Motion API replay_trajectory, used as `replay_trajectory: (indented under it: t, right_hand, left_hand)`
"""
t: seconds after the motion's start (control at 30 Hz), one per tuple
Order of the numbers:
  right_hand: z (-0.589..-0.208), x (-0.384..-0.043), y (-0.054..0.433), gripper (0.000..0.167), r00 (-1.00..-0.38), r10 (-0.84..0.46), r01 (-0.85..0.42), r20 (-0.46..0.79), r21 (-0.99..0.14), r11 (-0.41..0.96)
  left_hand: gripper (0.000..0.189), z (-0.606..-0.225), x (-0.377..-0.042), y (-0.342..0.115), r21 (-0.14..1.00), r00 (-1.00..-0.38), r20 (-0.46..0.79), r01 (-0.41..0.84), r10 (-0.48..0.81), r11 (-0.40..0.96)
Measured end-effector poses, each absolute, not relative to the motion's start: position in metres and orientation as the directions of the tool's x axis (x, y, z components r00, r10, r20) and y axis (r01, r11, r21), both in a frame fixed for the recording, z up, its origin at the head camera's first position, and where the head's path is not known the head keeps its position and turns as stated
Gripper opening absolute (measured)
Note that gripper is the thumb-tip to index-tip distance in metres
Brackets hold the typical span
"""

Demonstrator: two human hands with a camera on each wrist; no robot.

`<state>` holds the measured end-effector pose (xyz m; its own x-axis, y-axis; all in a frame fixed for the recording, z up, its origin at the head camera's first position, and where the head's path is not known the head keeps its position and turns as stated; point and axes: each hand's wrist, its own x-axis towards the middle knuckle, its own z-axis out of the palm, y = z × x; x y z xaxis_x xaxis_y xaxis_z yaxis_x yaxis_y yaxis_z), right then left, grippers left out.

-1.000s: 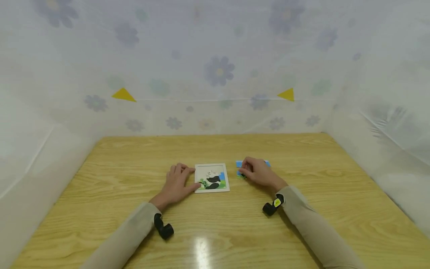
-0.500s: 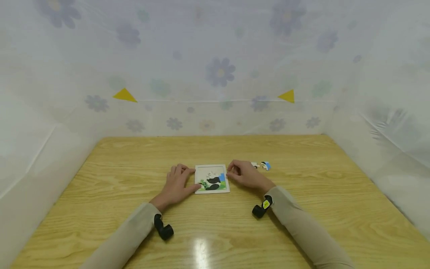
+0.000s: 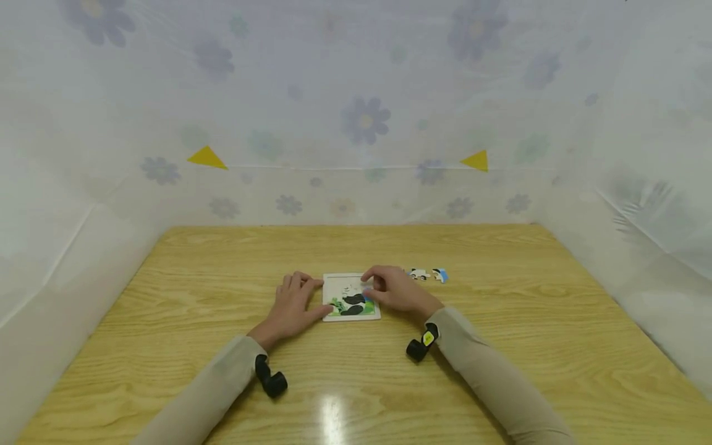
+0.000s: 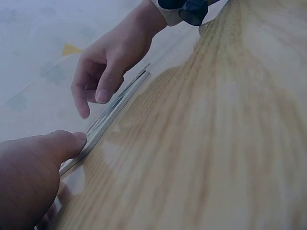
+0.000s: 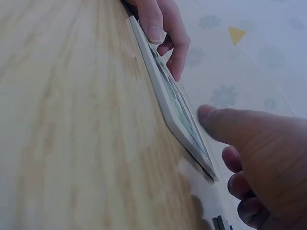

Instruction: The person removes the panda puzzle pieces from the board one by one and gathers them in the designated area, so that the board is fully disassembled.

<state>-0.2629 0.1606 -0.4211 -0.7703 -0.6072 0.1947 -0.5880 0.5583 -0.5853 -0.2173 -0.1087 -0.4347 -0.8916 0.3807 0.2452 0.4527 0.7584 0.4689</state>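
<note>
A square panda puzzle tray (image 3: 340,287) with a pale border lies on the table; its lower part holds panda and green picture pieces. At its left edge rests my left hand (image 3: 291,307), fingers spread, thumb on the lower left corner. The left thumb (image 5: 151,26) touches the tray's face in the right wrist view. My right hand (image 3: 397,288) hovers over the tray's right side, thumb and index finger bent with a gap between them. Whether a small piece sits at those fingertips, I cannot tell. Loose puzzle pieces (image 3: 419,274) lie beyond that hand, partly hidden.
A wooden table (image 3: 356,371) carries everything. Pale flower-printed sheeting (image 3: 364,185) surrounds its back and sides, with two yellow triangles on the back sheet. Black wrist cameras (image 3: 272,380) sit on both sleeves.
My right hand has moved left from the loose pieces to above the tray's right side, uncovering black, white and blue pieces behind it. The left hand stays put.
</note>
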Motion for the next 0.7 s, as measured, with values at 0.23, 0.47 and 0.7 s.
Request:
replay_trajectory:
  t: [0.23,0.47,0.7]
  right_hand:
    - [-0.418,-0.266,0.150,0.039,-0.740,-0.647,-0.608,0.185,-0.597,0.524]
    - [-0.420,-0.269,0.143,0.043,-0.727,-0.674,-0.590,0.133,-0.623,0.514]
    - [-0.412,-0.272,0.138,0.034,-0.755,-0.656,-0.498,0.012,-0.661,0.561]
  left_hand:
    - [0.060,-0.434,-0.217,-0.108,0.464,-0.891,0.244,0.454,0.383,0.761]
    - [0.061,-0.433,-0.216,-0.108,0.471,-0.893,0.239,0.450,0.381,0.759]
    - [0.061,-0.433,-0.217,-0.106,0.480,-0.890,0.236,0.457,0.391,0.749]
